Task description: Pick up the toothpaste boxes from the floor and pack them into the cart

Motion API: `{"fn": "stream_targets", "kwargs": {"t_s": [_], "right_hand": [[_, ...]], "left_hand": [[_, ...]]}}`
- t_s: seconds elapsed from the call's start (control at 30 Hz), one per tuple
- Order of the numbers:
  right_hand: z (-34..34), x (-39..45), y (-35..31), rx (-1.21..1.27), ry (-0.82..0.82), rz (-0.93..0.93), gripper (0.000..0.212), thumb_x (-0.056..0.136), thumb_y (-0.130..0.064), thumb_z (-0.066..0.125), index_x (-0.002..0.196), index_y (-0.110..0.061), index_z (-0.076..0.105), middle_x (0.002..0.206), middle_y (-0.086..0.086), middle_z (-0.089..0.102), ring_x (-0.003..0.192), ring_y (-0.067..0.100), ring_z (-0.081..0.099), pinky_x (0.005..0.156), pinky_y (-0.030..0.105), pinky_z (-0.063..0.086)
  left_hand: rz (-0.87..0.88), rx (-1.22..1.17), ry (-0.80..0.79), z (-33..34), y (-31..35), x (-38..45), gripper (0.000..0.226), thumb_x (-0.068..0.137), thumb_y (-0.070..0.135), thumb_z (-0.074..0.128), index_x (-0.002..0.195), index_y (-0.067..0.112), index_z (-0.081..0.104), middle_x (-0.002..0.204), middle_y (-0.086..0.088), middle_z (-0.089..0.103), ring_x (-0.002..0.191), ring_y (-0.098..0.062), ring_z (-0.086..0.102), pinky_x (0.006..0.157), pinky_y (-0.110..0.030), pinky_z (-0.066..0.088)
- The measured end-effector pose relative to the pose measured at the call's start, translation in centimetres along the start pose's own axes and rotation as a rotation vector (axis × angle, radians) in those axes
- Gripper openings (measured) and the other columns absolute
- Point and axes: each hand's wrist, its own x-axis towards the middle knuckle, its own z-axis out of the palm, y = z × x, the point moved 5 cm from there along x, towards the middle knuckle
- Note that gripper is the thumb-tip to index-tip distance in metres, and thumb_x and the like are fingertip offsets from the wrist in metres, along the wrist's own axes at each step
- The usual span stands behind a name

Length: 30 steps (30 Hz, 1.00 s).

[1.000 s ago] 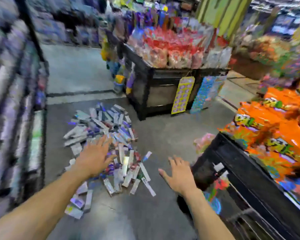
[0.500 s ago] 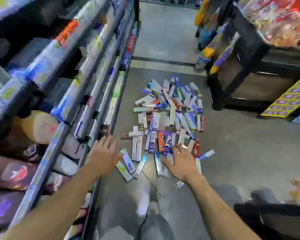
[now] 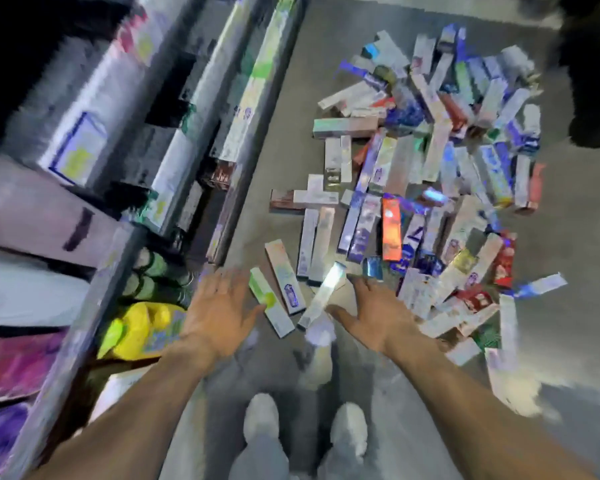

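Both hands reach down over the floor (image 3: 264, 150) with fingers spread and holding nothing. The left hand (image 3: 219, 311) hovers palm down, its fingers splayed; just beyond its thumb side lies a green-and-white box (image 3: 269, 304), with a pale box (image 3: 284, 271) beside that. The right hand (image 3: 378, 315) is likewise spread flat, and whether its fingertips touch anything cannot be told through the blur. Between the two hands a shiny silver box (image 3: 323, 294) lies aslant, near the right hand's thumb. The main heap of boxes (image 3: 430, 161) spreads ahead of and to the right of the right hand, lying flat on the floor in all directions, many overlapping; an orange box (image 3: 391, 228) stands out just past the right fingertips. To the left of the left hand runs a shelf (image 3: 174, 140) of packaged goods, with a yellow pack (image 3: 142, 329) low beside the left wrist. Below the hands are the person's two pale shoes (image 3: 261, 415).
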Motion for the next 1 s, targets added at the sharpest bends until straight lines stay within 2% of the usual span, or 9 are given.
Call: {"fn": "stream_targets", "kwargs": {"t_s": [0.1,0.17,0.23,0.33,0.43,0.6,0.77,0.87,1.0], "right_hand": [[8.2,8.6,0.3,-0.058,0.049,-0.049,0.078,0.095,-0.068,0.045,0.156,-0.022,0.028,0.154,0.008,0.041,0.138,0.031,0.043,0.104,0.038,0.041],[12.9,13.8,0.7,-0.116,0.069,-0.090,0.080,0.094,-0.070,0.044,0.155,-0.021,0.029,0.154,0.009,0.041,0.137,0.031,0.044,0.105,0.041,0.043],[16.3,18.1,1.1,-0.174,0.118,-0.140,0.081,0.092,-0.070,0.045,0.154,-0.020,0.031,0.154,0.010,0.041,0.139,0.032,0.042,0.108,0.041,0.041],[19.4,22.7,1.2,-0.286,0.210,-0.225,0.081,0.092,-0.068,0.047,0.153,-0.016,0.035,0.152,0.013,0.043,0.136,0.033,0.043,0.108,0.041,0.039],[20.5,25.7,0.5,-0.339,0.271,-0.295,0.080,0.092,-0.067,0.049,0.150,-0.013,0.039,0.150,0.014,0.045,0.134,0.035,0.044,0.109,0.043,0.038],[20.5,26.3,-1.6,-0.319,0.298,-0.326,0.073,0.092,-0.067,0.048,0.142,-0.014,0.045,0.137,0.013,0.051,0.123,0.034,0.049,0.101,0.045,0.045],[23.3,25.1,-2.8,-0.057,0.221,-0.198,0.057,0.097,-0.052,0.054,0.134,-0.009,0.048,0.125,0.013,0.051,0.115,0.034,0.055,0.087,0.043,0.052],[25.8,25.5,-2.9,0.070,0.193,-0.080,0.055,0.097,-0.049,0.056,0.130,-0.006,0.046,0.127,0.018,0.053,0.112,0.038,0.057,0.091,0.045,0.051],[28.1,26.2,-2.7,0.200,0.209,-0.017,0.059,0.091,-0.045,0.066,0.127,-0.007,0.038,0.125,0.018,0.057,0.110,0.038,0.058,0.088,0.044,0.051]], "left_hand": [[0.031,0.074,0.048,9.4,-1.4,6.9,0.098,0.085,0.067,-0.004,0.156,0.008,0.031,0.154,-0.019,0.042,0.142,-0.038,0.038,0.119,-0.052,0.025],[0.026,0.091,0.099,14.8,-2.5,11.1,0.095,0.085,0.066,0.001,0.152,0.009,0.036,0.150,-0.021,0.045,0.138,-0.039,0.040,0.115,-0.050,0.030],[0.023,0.095,0.143,19.4,-3.5,14.4,0.084,0.093,0.065,0.016,0.150,0.009,0.041,0.151,-0.023,0.044,0.140,-0.040,0.040,0.115,-0.051,0.031],[0.004,0.127,0.228,23.9,-4.9,18.3,0.075,0.099,0.060,0.021,0.155,0.012,0.033,0.159,-0.018,0.035,0.146,-0.036,0.031,0.119,-0.050,0.026],[-0.033,0.164,0.248,26.0,-6.4,20.9,0.076,0.099,0.063,0.019,0.158,0.014,0.022,0.164,-0.015,0.024,0.150,-0.034,0.023,0.122,-0.049,0.022],[-0.009,0.143,0.282,25.8,-7.7,21.2,0.085,0.095,0.065,0.017,0.157,0.008,0.024,0.161,-0.018,0.029,0.151,-0.034,0.021,0.124,-0.044,0.019],[-0.019,0.099,0.263,26.2,-6.3,19.8,0.088,0.094,0.066,0.001,0.159,0.010,0.016,0.163,-0.018,0.025,0.152,-0.032,0.020,0.123,-0.044,0.022],[-0.040,0.050,0.232,27.9,-5.5,19.1,0.079,0.101,0.063,0.014,0.160,0.011,0.009,0.166,-0.015,0.017,0.154,-0.029,0.014,0.125,-0.041,0.013],[-0.070,0.013,0.220,29.6,-5.5,18.3,0.080,0.100,0.065,0.018,0.160,0.012,0.008,0.166,-0.014,0.019,0.153,-0.028,0.018,0.125,-0.040,0.013]]}}
